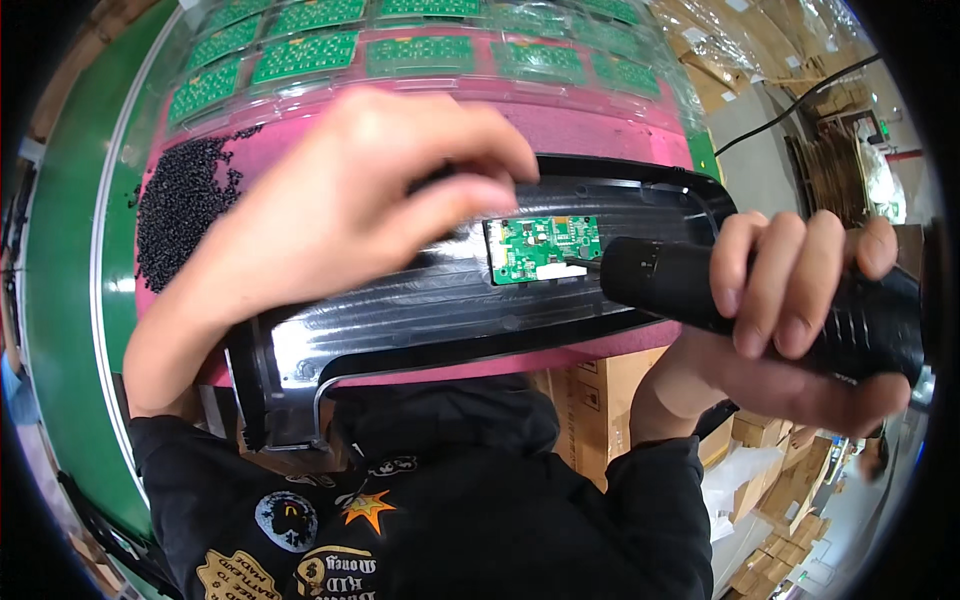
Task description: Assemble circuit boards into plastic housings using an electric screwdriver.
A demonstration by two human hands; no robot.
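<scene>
My right hand (pixel 790 300) is wrapped round a black electric screwdriver (pixel 650 275), held almost level. Its thin bit points left and reaches the lower right part of a green circuit board (pixel 548 245). That board lies inside a long black plastic housing (pixel 420 310), which rests open side up. Above the housing's left half is my left hand (pixel 400 180), blurred, its fingers curled and thumb and forefinger drawn close together near the board's upper left. Anything small between those fingertips cannot be made out.
A heap of small black screws (pixel 185 210) lies at the left on the pink work mat (pixel 610 130). Clear plastic trays of green circuit boards (pixel 420 55) stand at the back. A green surface (pixel 75 300) runs along the left; cardboard boxes (pixel 610 400) stand below the mat's near edge.
</scene>
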